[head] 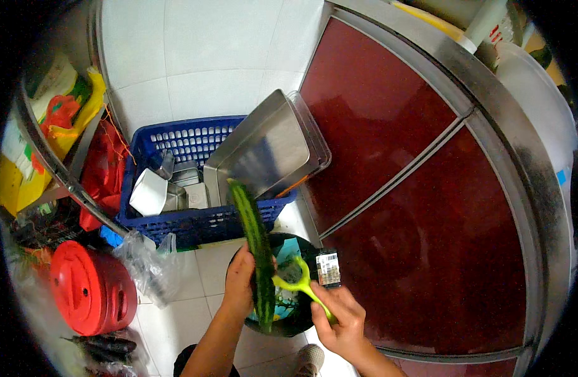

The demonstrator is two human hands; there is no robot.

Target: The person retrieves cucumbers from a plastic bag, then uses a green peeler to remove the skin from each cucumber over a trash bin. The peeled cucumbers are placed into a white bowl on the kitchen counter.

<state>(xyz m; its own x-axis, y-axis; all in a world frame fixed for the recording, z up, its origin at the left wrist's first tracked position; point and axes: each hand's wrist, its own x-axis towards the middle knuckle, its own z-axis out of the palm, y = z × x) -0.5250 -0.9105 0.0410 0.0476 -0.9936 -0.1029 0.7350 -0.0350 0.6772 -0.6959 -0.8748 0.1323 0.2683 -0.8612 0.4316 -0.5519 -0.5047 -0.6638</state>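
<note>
My left hand (240,278) grips a long green cucumber (252,226) around its lower half; the cucumber stands nearly upright in view, its upper end leaning left. Darker and lighter green stripes run along its skin. In my right hand (338,315) is the handle of a yellow-green Y-shaped peeler (304,282), whose head is at the cucumber's right side. Whether the blade touches the skin cannot be told. Below both hands is a round black bin (289,329) holding bluish wrapping and green scraps.
A blue plastic basket (175,221) holds metal pans and a white container (149,192). Dark red cabinet doors (411,235) stand on the right. At the left are a red lidded bucket (88,287), a clear plastic bag (150,268) and a metal-edged shelf with yellow and red bags.
</note>
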